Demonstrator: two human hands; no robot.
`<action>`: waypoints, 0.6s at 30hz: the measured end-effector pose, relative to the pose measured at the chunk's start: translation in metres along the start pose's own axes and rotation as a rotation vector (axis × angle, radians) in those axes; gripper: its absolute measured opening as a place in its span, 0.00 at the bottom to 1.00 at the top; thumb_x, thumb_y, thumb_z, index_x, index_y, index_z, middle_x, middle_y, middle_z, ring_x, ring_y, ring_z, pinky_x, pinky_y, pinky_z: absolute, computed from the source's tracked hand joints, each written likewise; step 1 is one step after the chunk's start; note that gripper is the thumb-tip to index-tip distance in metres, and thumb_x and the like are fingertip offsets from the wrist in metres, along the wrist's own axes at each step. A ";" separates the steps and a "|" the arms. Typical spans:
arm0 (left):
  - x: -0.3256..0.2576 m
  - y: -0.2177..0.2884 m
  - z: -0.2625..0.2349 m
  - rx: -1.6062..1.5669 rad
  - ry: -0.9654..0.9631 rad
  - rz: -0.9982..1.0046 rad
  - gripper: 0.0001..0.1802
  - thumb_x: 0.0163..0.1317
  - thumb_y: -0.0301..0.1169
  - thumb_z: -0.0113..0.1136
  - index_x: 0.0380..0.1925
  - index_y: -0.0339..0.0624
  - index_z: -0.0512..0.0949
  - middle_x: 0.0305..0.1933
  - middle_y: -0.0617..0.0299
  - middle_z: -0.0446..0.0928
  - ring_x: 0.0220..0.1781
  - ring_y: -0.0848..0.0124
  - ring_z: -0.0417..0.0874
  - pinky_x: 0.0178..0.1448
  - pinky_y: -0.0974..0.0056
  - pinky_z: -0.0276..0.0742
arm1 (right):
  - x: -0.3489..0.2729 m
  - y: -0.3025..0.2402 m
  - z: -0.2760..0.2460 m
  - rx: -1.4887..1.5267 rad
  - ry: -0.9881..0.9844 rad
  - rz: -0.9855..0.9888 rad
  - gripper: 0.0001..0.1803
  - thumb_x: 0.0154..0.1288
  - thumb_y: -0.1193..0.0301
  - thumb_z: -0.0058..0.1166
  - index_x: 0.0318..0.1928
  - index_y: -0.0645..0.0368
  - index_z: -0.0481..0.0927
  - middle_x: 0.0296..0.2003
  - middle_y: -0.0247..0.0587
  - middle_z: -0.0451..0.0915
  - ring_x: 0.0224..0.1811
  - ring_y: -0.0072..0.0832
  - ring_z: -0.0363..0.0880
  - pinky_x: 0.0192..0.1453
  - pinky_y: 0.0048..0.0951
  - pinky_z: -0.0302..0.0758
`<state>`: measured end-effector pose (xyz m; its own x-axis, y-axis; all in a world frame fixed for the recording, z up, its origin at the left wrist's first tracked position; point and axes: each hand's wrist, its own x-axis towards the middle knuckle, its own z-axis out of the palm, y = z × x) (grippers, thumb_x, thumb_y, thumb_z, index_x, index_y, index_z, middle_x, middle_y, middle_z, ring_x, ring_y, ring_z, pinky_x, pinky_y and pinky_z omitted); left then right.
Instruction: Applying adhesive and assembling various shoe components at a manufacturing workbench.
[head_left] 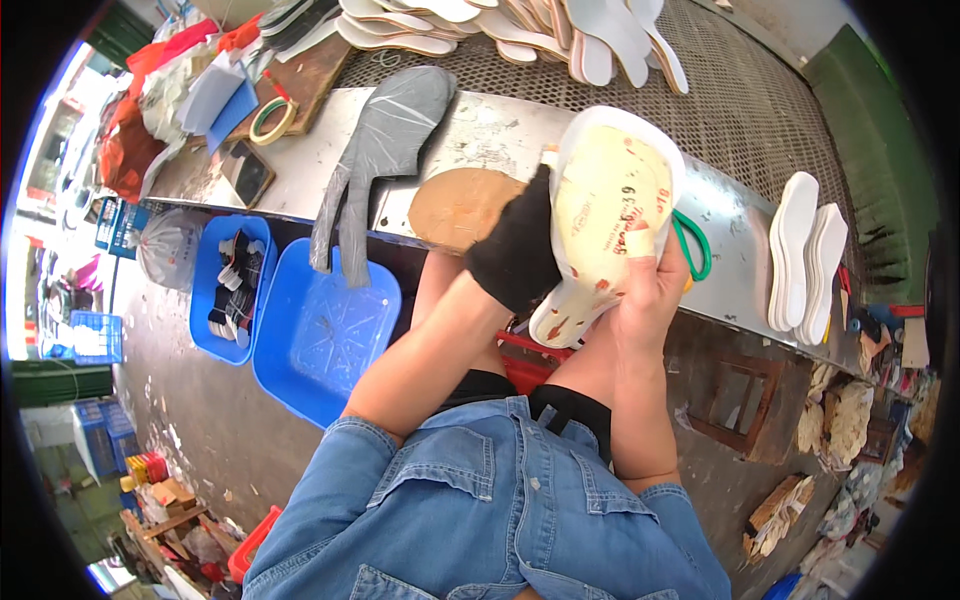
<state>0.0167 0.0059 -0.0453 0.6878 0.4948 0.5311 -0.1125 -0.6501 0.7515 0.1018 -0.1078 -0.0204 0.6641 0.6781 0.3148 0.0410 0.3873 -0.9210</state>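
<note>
The shoe sole, white at the rim with a cream inner face, is in the middle of the frame, held up over the edge of the metal workbench. At the far left of the frame a tied clear plastic bag hangs below the bench, and beside it stand two blue plastic basins; the smaller one holds small black and white pieces. In the upper left lie a roll of tape and a grey shoe upper piece that hangs over the bench edge. A round brown board lies just left of the sole.

The left hand, in a black glove, is clamped on the left edge of the sole. The right hand, bare, grips the lower right edge, with the thumb pressing on the inner face. I judge the grip is good when both hands keep the sole flat to the eyes and the thumb presses evenly along the rim.

On the inner face there are red printed marks and red spots; no paper label is seen. A green ring shows behind the right hand. At the right of the frame white soles lean in a small stack
</note>
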 end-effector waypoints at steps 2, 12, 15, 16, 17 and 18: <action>0.003 0.002 0.018 -1.002 0.264 -0.570 0.23 0.68 0.41 0.48 0.52 0.32 0.70 0.46 0.48 0.78 0.45 0.60 0.81 0.46 0.61 0.76 | -0.004 -0.004 -0.001 -0.109 0.021 0.002 0.17 0.68 0.71 0.48 0.52 0.70 0.74 0.45 0.41 0.79 0.47 0.23 0.77 0.52 0.24 0.72; -0.010 0.027 -0.002 0.043 0.108 -0.019 0.18 0.68 0.36 0.48 0.48 0.31 0.74 0.38 0.54 0.80 0.38 0.63 0.81 0.41 0.63 0.75 | -0.007 -0.005 0.003 -0.004 0.077 0.126 0.18 0.68 0.68 0.46 0.53 0.67 0.73 0.44 0.39 0.78 0.45 0.22 0.75 0.50 0.24 0.70; -0.006 0.040 -0.008 -0.489 -0.014 -0.164 0.23 0.70 0.42 0.47 0.50 0.32 0.73 0.42 0.59 0.79 0.45 0.77 0.76 0.42 0.65 0.74 | -0.004 0.002 0.002 0.200 0.137 0.265 0.18 0.68 0.69 0.45 0.53 0.68 0.73 0.44 0.41 0.79 0.45 0.23 0.76 0.48 0.23 0.72; -0.009 0.040 -0.008 -0.492 -0.019 -0.166 0.23 0.70 0.42 0.47 0.50 0.32 0.73 0.42 0.59 0.79 0.45 0.77 0.76 0.42 0.65 0.74 | -0.003 0.004 0.002 0.348 0.154 0.286 0.18 0.68 0.70 0.45 0.53 0.69 0.73 0.44 0.41 0.79 0.44 0.23 0.77 0.47 0.23 0.72; -0.011 0.039 -0.009 -0.707 -0.008 -0.351 0.19 0.68 0.37 0.49 0.50 0.33 0.73 0.42 0.58 0.78 0.43 0.75 0.76 0.43 0.66 0.74 | 0.001 0.004 -0.004 0.329 0.128 0.285 0.17 0.69 0.71 0.43 0.53 0.69 0.72 0.45 0.43 0.79 0.43 0.25 0.79 0.46 0.25 0.76; -0.013 0.038 -0.009 -0.917 0.004 -0.540 0.16 0.66 0.32 0.50 0.49 0.34 0.73 0.41 0.58 0.77 0.42 0.72 0.77 0.44 0.66 0.74 | 0.004 0.002 -0.008 0.327 0.137 0.285 0.17 0.69 0.71 0.43 0.53 0.69 0.72 0.45 0.43 0.79 0.43 0.25 0.79 0.46 0.25 0.76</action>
<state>-0.0026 -0.0199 -0.0203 0.8059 0.5908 0.0391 -0.2915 0.3386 0.8946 0.1105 -0.1090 -0.0232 0.7080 0.7062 0.0054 -0.3813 0.3887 -0.8388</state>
